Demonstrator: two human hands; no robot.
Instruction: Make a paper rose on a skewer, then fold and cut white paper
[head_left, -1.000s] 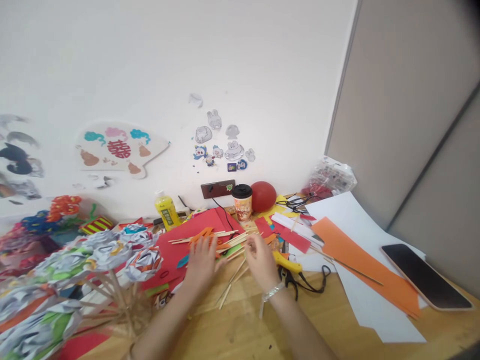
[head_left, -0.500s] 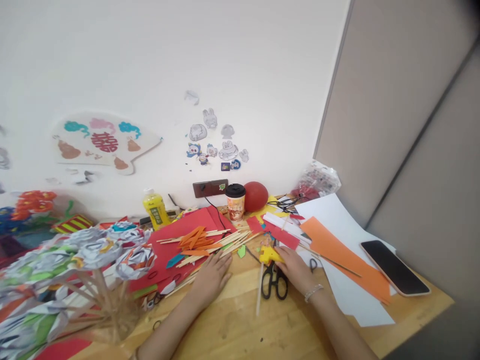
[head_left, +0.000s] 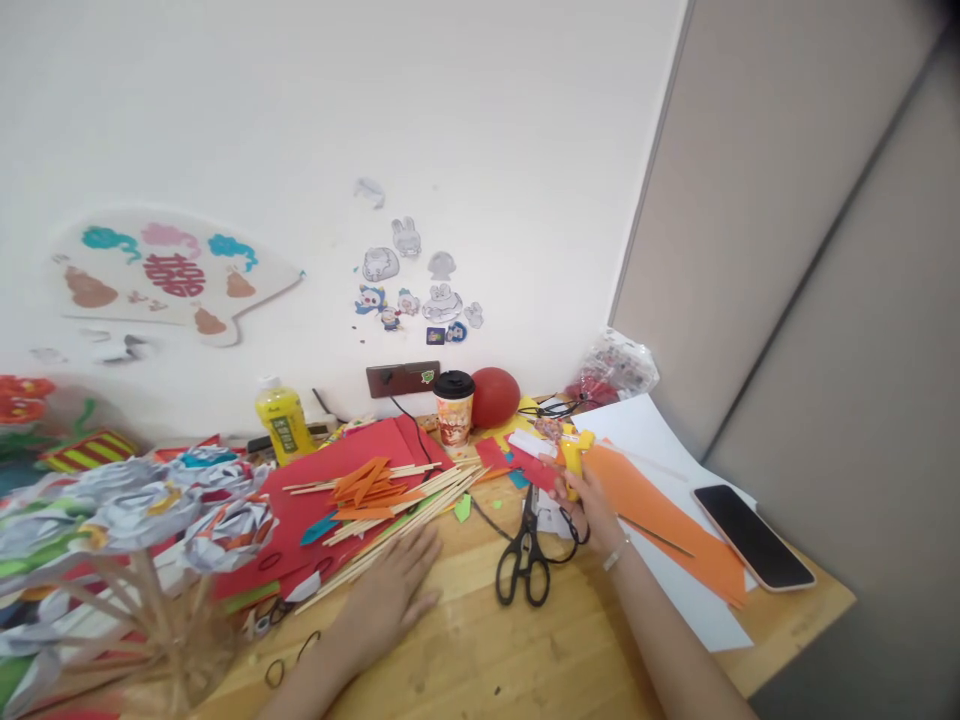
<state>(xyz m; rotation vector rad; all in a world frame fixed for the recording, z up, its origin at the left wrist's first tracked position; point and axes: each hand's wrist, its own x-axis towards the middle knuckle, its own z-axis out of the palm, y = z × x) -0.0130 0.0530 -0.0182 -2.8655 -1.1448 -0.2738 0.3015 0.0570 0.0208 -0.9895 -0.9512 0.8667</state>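
My left hand (head_left: pixel 394 595) lies palm down with its fingers spread on the wooden table, just below the pile of thin wooden sticks (head_left: pixel 409 510). My right hand (head_left: pixel 589 505) is wrapped round a yellow glue gun (head_left: pixel 574 455), held over the edge of the papers. Black-handled scissors (head_left: pixel 525 565) lie between my hands, blades pointing away from me. Folded orange strips (head_left: pixel 371 487) rest on the sticks and on red paper (head_left: pixel 300 530). A small green paper piece (head_left: pixel 463 508) sits right of the sticks.
Paper flowers (head_left: pixel 150 510) on sticks fill the left. Behind stand a yellow bottle (head_left: pixel 285 420), a lidded cup (head_left: pixel 454 412) and a red balloon (head_left: pixel 495 397). Orange paper (head_left: pixel 675 530), white paper and a phone (head_left: pixel 754 537) lie on the right.
My right hand has lifted the yellow glue gun up and away from the scissors, and it now points upward. My left hand has drawn back from the sticks. The view has shifted right.
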